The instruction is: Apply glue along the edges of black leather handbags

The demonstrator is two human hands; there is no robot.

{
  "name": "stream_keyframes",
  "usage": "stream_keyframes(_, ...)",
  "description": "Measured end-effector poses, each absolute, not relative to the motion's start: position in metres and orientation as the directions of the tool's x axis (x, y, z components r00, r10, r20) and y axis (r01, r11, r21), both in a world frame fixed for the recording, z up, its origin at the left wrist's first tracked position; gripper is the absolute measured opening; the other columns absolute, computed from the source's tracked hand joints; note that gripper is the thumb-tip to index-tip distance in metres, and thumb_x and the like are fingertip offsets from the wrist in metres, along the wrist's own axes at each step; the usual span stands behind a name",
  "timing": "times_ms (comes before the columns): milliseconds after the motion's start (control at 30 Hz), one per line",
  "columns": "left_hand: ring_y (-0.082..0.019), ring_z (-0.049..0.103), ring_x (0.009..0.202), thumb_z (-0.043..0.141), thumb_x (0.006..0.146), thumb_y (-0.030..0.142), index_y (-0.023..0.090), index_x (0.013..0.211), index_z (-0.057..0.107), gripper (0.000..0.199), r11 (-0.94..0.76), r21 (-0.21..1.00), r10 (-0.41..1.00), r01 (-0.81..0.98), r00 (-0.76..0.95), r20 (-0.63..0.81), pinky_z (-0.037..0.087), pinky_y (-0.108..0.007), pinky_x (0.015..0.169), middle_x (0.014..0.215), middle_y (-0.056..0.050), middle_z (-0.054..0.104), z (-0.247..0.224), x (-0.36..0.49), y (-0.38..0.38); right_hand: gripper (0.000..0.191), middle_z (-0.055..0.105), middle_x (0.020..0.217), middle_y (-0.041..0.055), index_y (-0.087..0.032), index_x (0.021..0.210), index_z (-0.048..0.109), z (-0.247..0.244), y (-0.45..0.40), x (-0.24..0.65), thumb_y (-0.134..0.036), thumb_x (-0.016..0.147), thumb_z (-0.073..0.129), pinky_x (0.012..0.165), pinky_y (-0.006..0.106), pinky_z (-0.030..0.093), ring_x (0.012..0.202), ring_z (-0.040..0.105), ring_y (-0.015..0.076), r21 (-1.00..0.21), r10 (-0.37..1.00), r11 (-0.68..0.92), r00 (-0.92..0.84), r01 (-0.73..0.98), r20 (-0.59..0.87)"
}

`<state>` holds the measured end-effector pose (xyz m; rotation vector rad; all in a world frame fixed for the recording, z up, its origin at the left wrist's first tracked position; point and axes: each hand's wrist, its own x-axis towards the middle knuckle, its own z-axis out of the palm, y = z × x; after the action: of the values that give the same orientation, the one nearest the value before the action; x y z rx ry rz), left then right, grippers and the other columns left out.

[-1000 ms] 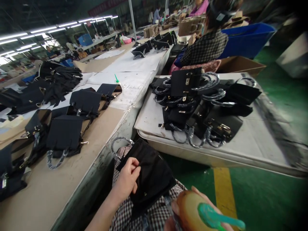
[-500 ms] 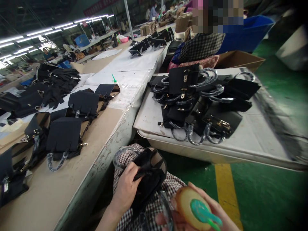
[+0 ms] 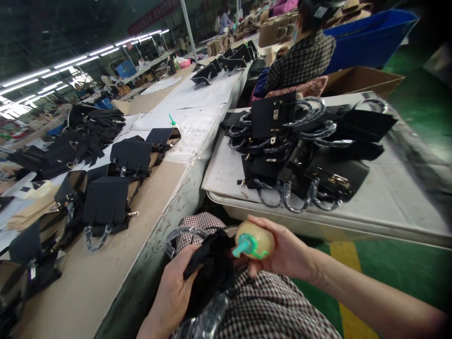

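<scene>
A black handbag with plastic-wrapped handles rests on my checked lap. My left hand is closed on the bag's edge, its thumb pressing the black fabric. In my right hand is a yellowish glue bottle with a green nozzle. The bottle is tilted, its nozzle pointing left over the bag's opening; whether the tip touches the lining I cannot tell. Much of the bag's inside lies in dark shadow, and my left fingers are partly hidden behind the fabric.
On the long table at left lie several black bags and a green-tipped bottle. A heap of black handbags covers part of the white table ahead. Beyond sits a person in a checked top, near a blue bin.
My right hand has brought the glue bottle up and left, from low at the right to the bag's opening. My left hand still grips the bag. The view has shifted slightly.
</scene>
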<state>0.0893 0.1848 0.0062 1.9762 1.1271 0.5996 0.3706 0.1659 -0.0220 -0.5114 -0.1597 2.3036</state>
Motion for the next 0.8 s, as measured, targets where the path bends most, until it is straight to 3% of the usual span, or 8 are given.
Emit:
stream_keyframes(100, -0.023, 0.065, 0.118, 0.058, 0.096, 0.027, 0.031, 0.128, 0.065, 0.033, -0.355, 0.811, 0.825, 0.465, 0.564, 0.038, 0.049, -0.029, 0.102, 0.132, -0.004, 0.068, 0.028, 0.084, 0.191, 0.054, 0.075, 0.091, 0.0144, -0.007, 0.1, 0.07, -0.011, 0.168, 0.351, -0.054, 0.099, 0.044, 0.054, 0.031, 0.057, 0.063, 0.071, 0.0217, -0.224, 0.69, -0.724, -0.68, -0.653, -0.248)
stream_keyframes(200, -0.026, 0.063, 0.12, 0.065, 0.092, 0.031, 0.032, 0.13, 0.064, 0.038, -0.272, 0.848, 0.824, 0.455, 0.565, -0.039, 0.048, -0.031, 0.102, 0.133, -0.004, 0.066, 0.035, 0.078, 0.188, 0.059, 0.072, 0.091, 0.0146, -0.005, 0.097, 0.069, -0.002, 0.163, 0.331, -0.06, 0.095, 0.045, 0.043, 0.026, 0.052, 0.054, 0.067, 0.0176, -0.203, 0.727, -0.686, -0.672, -0.699, -0.144)
stream_keyframes(333, -0.026, 0.066, 0.096, 0.079, 0.078, 0.044, 0.022, 0.112, 0.069, 0.042, 0.111, 0.922, 0.845, 0.37, 0.454, -0.283, 0.052, -0.03, 0.081, 0.103, -0.004, 0.073, 0.025, 0.073, 0.174, 0.055, 0.069, 0.082, 0.0138, -0.004, 0.093, 0.07, -0.009, 0.16, 0.311, -0.055, 0.094, 0.049, 0.043, 0.019, 0.047, 0.059, 0.065, 0.0154, -0.187, 0.751, -0.66, -0.638, -0.728, -0.17)
stream_keyframes(433, -0.016, 0.055, 0.072, 0.087, 0.067, 0.046, 0.018, 0.081, 0.059, 0.042, 0.279, 0.916, 0.865, 0.29, 0.338, -0.371, 0.042, -0.023, 0.063, 0.078, 0.002, 0.061, 0.01, 0.076, 0.164, 0.052, 0.07, 0.087, 0.016, -0.005, 0.093, 0.07, -0.021, 0.164, 0.306, -0.054, 0.093, 0.05, 0.052, 0.021, 0.052, 0.071, 0.067, 0.0188, -0.246, 0.745, -0.666, -0.618, -0.704, -0.25)
stream_keyframes(533, -0.013, 0.049, 0.07, 0.091, 0.062, 0.034, 0.021, 0.076, 0.045, 0.05, 0.27, 0.909, 0.907, 0.318, 0.232, -0.351, 0.038, -0.022, 0.062, 0.074, 0.005, 0.053, 0.0, 0.084, 0.16, 0.046, 0.071, 0.087, 0.0143, -0.008, 0.097, 0.07, -0.023, 0.171, 0.309, -0.048, 0.094, 0.05, 0.053, 0.025, 0.053, 0.069, 0.067, 0.0197, -0.353, 0.773, -0.633, -0.587, -0.689, -0.242)
stream_keyframes(700, -0.023, 0.063, 0.094, 0.086, 0.069, 0.029, 0.021, 0.11, 0.061, 0.049, 0.294, 0.882, 0.867, 0.368, 0.286, -0.408, 0.047, -0.03, 0.084, 0.099, -0.003, 0.071, -0.002, 0.089, 0.161, 0.047, 0.072, 0.106, 0.0219, -0.008, 0.1, 0.069, -0.007, 0.181, 0.327, -0.05, 0.094, 0.049, 0.061, 0.029, 0.055, 0.09, 0.07, 0.0287, -0.384, 0.823, -0.562, -0.541, -0.732, -0.173)
stream_keyframes(733, -0.024, 0.063, 0.093, 0.083, 0.073, 0.032, 0.019, 0.108, 0.065, 0.041, 0.271, 0.869, 0.858, 0.413, 0.306, -0.413, 0.047, -0.031, 0.084, 0.098, -0.004, 0.072, -0.002, 0.086, 0.162, 0.048, 0.07, 0.11, 0.0228, -0.009, 0.099, 0.069, -0.005, 0.182, 0.333, -0.052, 0.094, 0.049, 0.059, 0.027, 0.055, 0.091, 0.07, 0.0291, -0.368, 0.846, -0.531, -0.505, -0.763, -0.172)
stream_keyframes(800, -0.023, 0.064, 0.087, 0.076, 0.08, 0.038, 0.016, 0.094, 0.07, 0.027, 0.156, 0.848, 0.858, 0.507, 0.356, -0.371, 0.048, -0.03, 0.08, 0.091, -0.005, 0.072, -0.001, 0.076, 0.166, 0.049, 0.07, 0.108, 0.0218, -0.01, 0.099, 0.069, -0.007, 0.184, 0.345, -0.055, 0.093, 0.05, 0.048, 0.021, 0.05, 0.076, 0.068, 0.0219, -0.338, 0.892, -0.452, -0.41, -0.826, -0.191)
